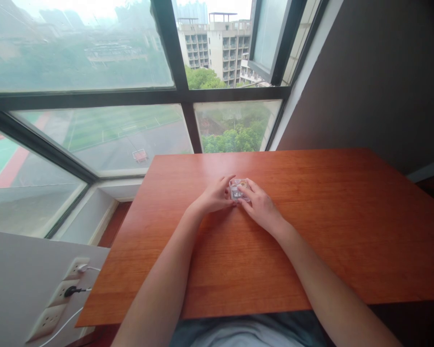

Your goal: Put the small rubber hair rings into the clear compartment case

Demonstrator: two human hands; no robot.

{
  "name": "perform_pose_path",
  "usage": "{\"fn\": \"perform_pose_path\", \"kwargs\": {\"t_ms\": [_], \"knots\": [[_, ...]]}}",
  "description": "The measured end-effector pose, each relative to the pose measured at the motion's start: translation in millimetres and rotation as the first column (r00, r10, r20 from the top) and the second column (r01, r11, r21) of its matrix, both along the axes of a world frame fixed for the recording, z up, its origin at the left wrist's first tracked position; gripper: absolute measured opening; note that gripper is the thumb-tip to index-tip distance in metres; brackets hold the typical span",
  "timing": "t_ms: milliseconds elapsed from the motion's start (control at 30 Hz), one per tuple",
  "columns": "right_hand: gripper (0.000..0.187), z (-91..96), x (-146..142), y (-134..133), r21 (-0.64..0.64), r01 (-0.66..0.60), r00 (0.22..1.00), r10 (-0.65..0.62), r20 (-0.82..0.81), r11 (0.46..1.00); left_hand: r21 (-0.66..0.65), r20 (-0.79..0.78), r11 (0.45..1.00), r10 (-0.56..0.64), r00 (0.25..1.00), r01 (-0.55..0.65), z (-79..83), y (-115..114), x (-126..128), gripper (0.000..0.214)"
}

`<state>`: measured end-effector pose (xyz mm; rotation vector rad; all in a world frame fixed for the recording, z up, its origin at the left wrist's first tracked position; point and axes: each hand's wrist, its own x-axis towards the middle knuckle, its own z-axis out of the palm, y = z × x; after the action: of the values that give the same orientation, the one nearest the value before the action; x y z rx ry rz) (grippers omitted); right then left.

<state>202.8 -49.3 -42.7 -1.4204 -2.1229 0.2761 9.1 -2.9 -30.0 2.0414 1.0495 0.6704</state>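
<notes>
A small, squarish clear plastic box rests on or just above the brown wooden table. Grey, white and orange-brown patterns show through it, too small to make out. My left hand curls around its left side, thumb at the near edge and fingertips at the far edge. From the right, my right hand grips the same box, with a finger lying across its top and the thumb at its near side. Fingers cover parts of the box's edges.
Windows with dark frames stand beyond the table's far edge. At the lower left, white wall sockets hold two plugs, with cables running close to the table's left edge. A grey wall rises at the right.
</notes>
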Motion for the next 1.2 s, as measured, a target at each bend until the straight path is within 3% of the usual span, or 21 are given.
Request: {"fn": "perform_pose_path", "kwargs": {"t_ms": [400,800,1033,1200], "knots": [[0.034,5.7,-1.6,-1.1,0.07,-0.052,0.994,0.045,0.101,0.996,0.058,-0.075,0.998,-0.006,0.997,0.011,4.1,-1.0,0.7,0.082],[0.031,8.9,-5.7,-2.7,0.107,-0.077,0.988,0.061,0.145,0.991,0.017,-0.049,0.998,-0.064,0.997,0.065,4.8,-0.7,1.2,0.07],[0.028,8.1,-2.1,0.5,0.08,-0.066,0.997,0.062,0.053,0.995,-0.004,0.033,0.998,-0.059,0.998,0.059,4.6,1.8,-1.5,0.05],[0.03,5.7,-2.8,-1.1,0.061,-0.035,0.999,0.037,-0.034,0.998,-0.001,0.014,1.0,-0.017,1.0,0.017,2.0,2.1,-1.4,0.056]]}}
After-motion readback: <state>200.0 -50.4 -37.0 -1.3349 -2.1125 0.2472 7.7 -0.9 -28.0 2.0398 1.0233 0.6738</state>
